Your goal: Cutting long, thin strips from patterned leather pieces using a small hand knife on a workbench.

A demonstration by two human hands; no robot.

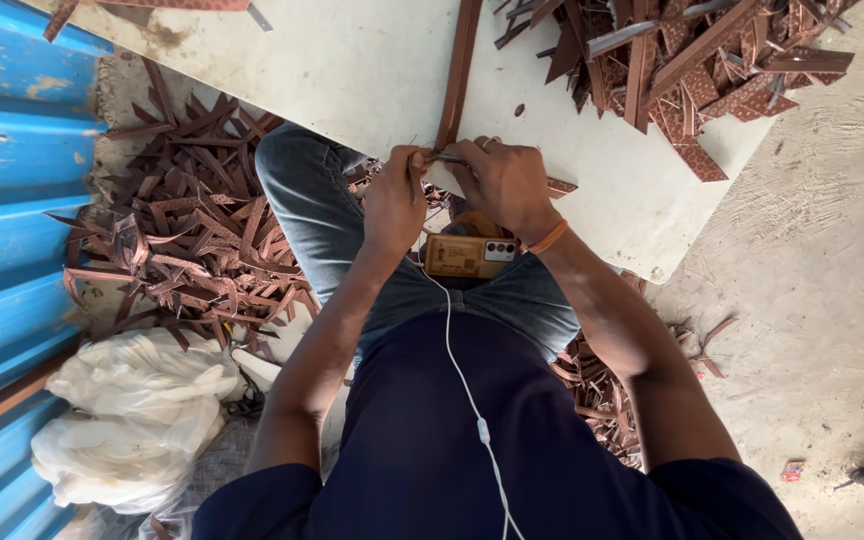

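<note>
My left hand [395, 198] and my right hand [502, 182] meet at the near edge of a white board [362, 70], both pinched on the near end of a long brown strip [457, 70] that runs away across the board. A small metal piece [449, 158] shows between the fingers. An orange band sits on my right wrist. A phone [469, 256] lies on my lap, with a white cable [462, 380] running down my dark shirt.
A heap of brown strip offcuts [697, 65] lies on the board's far right. More offcuts [192, 230] are piled on the ground to the left, beside a blue corrugated wall [2, 200]. A white sack [137, 410] sits at lower left. Concrete floor [822, 300] lies right.
</note>
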